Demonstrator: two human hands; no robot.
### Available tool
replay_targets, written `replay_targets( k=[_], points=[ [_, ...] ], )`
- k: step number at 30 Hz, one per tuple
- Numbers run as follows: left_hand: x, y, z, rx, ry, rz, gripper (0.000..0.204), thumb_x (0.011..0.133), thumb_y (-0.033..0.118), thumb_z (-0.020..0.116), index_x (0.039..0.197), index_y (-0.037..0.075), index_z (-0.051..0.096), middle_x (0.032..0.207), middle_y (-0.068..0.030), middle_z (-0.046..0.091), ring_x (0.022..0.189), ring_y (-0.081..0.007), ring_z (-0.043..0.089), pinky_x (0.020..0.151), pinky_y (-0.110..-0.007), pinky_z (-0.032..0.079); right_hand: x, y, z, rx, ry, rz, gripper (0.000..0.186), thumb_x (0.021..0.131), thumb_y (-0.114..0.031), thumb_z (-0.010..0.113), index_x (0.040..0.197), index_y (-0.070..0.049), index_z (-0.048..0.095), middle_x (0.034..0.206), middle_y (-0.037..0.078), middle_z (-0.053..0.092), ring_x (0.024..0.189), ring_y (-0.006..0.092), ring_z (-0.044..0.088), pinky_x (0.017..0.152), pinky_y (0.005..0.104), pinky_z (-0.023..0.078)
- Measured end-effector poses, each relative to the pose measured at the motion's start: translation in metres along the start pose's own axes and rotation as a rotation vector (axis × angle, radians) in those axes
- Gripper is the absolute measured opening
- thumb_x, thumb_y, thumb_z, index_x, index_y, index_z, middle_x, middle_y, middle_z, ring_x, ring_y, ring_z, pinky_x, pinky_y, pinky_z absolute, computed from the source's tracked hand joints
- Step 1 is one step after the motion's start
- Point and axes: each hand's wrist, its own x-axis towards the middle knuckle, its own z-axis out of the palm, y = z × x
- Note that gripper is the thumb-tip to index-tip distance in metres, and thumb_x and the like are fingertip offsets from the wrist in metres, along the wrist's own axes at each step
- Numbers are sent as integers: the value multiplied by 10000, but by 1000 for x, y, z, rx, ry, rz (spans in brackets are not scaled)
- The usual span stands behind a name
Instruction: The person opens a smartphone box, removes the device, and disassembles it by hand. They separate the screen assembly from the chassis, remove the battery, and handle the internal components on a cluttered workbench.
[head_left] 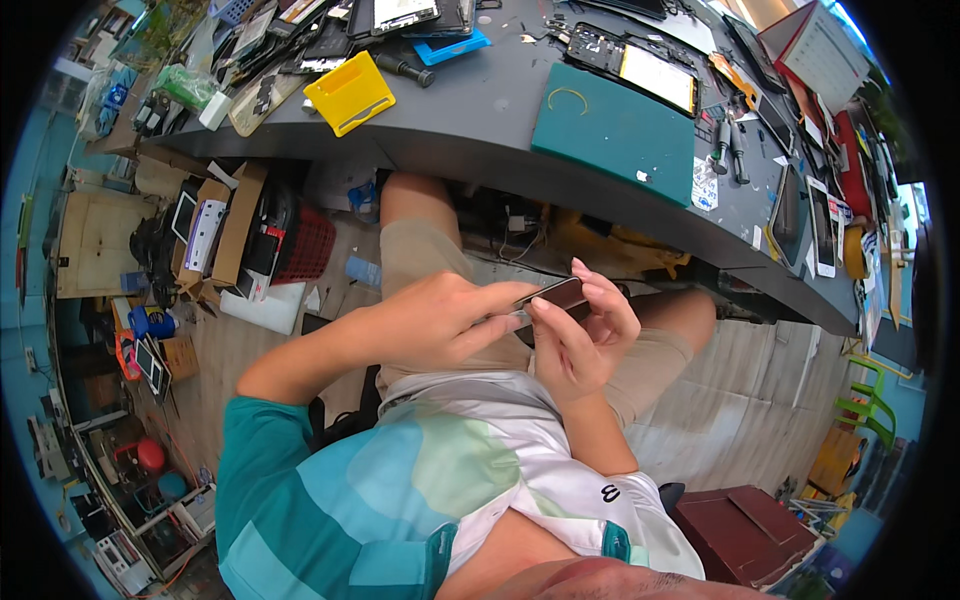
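A dark smartphone is held over my lap, tilted, its dark flat face partly showing. My left hand pinches its left end between thumb and fingers. At the other end, my right hand grips the phone's edges, with the thumb at the near side and fingertips at the far side. Fingers cover parts of the phone, and whether anything small is pinched along with it cannot be made out.
Ahead curves a grey workbench bearing a green mat, an opened tablet, a yellow plastic holder and screwdrivers. A cardboard box and a red basket stand on the floor at left. A maroon case lies at lower right.
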Motion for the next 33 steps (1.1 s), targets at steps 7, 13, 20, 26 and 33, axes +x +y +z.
replay_targets(
  k=[7, 13, 20, 26, 33],
  points=[
    [3, -1, -5, -7, -20, -41, 434, 1017, 116, 699, 1433, 22, 621, 814, -159, 736, 602, -312, 688, 557, -379, 487, 5, 3, 4, 15, -13, 2, 331, 786, 96, 861, 1074, -59, 810, 1271, 124, 500, 1214, 365, 609, 1065, 523, 600],
    [2, -3, -3, -16, 14, -2, 448, 1009, 100, 704, 1444, 31, 622, 775, -129, 725, 575, -299, 670, 552, -373, 488, 6, 4, 3, 9, -20, -5, 341, 782, 90, 857, 1082, -65, 808, 1270, 122, 497, 1207, 361, 607, 1063, 528, 595],
    [3, 1, -4, -29, -16, -53, 470, 1002, 96, 708, 1459, 27, 621, 748, -127, 718, 581, -271, 688, 562, -358, 508, 5, 4, 4, -3, 29, -28, 359, 770, 85, 858, 1090, -74, 815, 1289, 119, 502, 1206, 362, 626, 1078, 537, 585],
    [3, 1, -5, -24, -40, -87, 479, 994, 74, 705, 1464, 28, 622, 753, -125, 728, 609, -267, 715, 588, -351, 534, 5, 4, 4, -2, 38, -50, 377, 756, 72, 866, 1100, -79, 826, 1297, 120, 524, 1222, 371, 630, 1093, 541, 576],
    [1, 1, -4, -45, -12, -66, 483, 994, 84, 695, 1467, 48, 605, 743, -187, 686, 600, -366, 691, 558, -426, 509, 10, 1, 4, -3, 35, -50, 362, 742, 60, 873, 1074, -75, 821, 1286, 126, 534, 1219, 367, 632, 1104, 548, 567]
  ],
)
